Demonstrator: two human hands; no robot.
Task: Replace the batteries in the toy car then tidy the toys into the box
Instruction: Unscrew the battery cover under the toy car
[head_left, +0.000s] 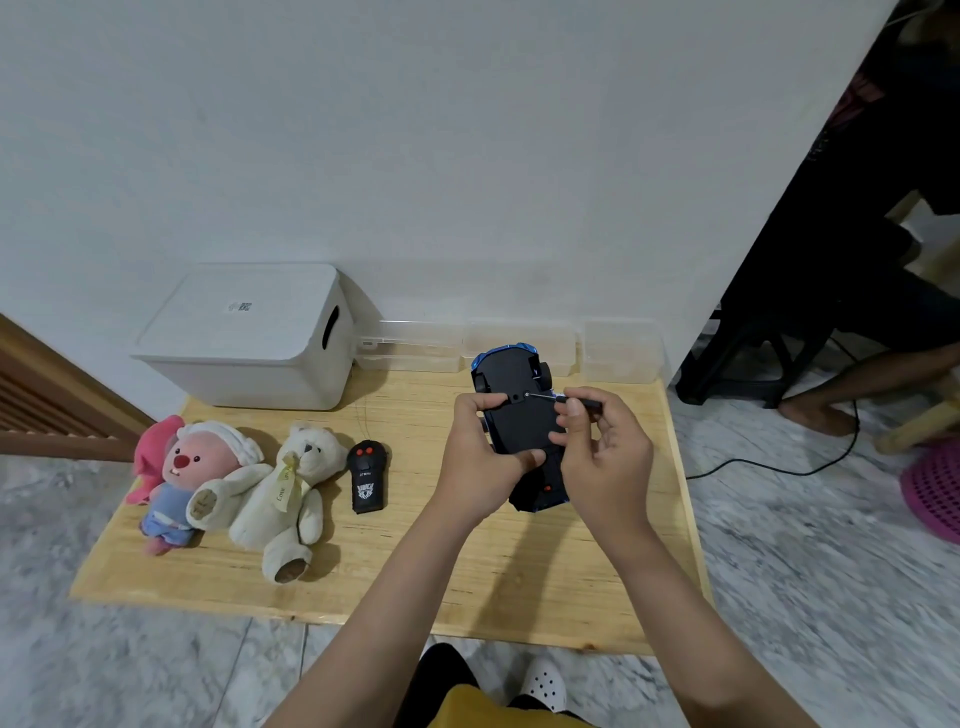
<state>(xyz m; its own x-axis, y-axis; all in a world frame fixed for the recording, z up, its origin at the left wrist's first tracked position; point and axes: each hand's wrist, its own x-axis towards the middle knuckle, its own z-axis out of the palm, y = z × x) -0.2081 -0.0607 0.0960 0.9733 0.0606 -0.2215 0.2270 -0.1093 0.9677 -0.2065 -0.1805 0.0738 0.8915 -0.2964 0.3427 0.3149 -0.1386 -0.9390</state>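
The blue toy car (519, 415) is held upside down above the wooden table (467, 571), its black underside facing me. My left hand (483, 462) grips the car's left side and near end. My right hand (602, 457) holds a small black screwdriver (571, 400), its metal tip touching a screw on the car's underside near the far wheels. The white lidded box (249, 338) stands shut at the table's back left. A black remote control (370, 478) lies left of my hands.
A pink plush (176, 478) and a cream teddy bear (291, 493) lie at the table's left. Clear plastic containers (519, 345) line the wall behind the car. Another person sits at the right beside a black stool (753, 322), a cable and a pink basket (935, 493).
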